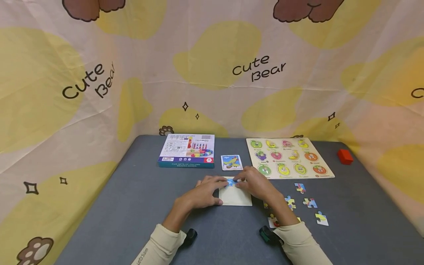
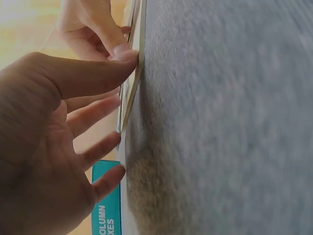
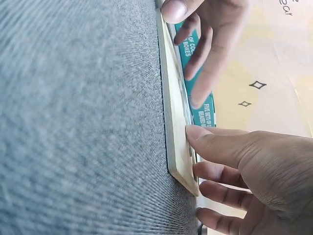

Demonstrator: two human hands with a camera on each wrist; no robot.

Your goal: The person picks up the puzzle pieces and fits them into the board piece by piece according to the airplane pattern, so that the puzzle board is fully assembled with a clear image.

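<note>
A pale wooden puzzle board (image 1: 236,197) lies in front of me, with blue puzzle pieces (image 1: 230,182) along its far edge. My left hand (image 1: 206,192) has its thumb at the board's left edge and its straight fingers reaching to the pieces. From the right, my right hand (image 1: 255,183) pinches a puzzle piece at the board's far edge between thumb and index finger; the fingers hide most of that piece. In the right wrist view, the right thumb (image 3: 215,146) is low over the board's surface (image 3: 177,115). Just behind the board lies a picture card (image 1: 231,162).
Several loose puzzle pieces (image 1: 310,202) lie to the right, some partly under my right forearm. Behind them is a fruit board (image 1: 290,158), with a red block (image 1: 345,156) at its right. A boxed bead set (image 1: 186,151) sits at the back left.
</note>
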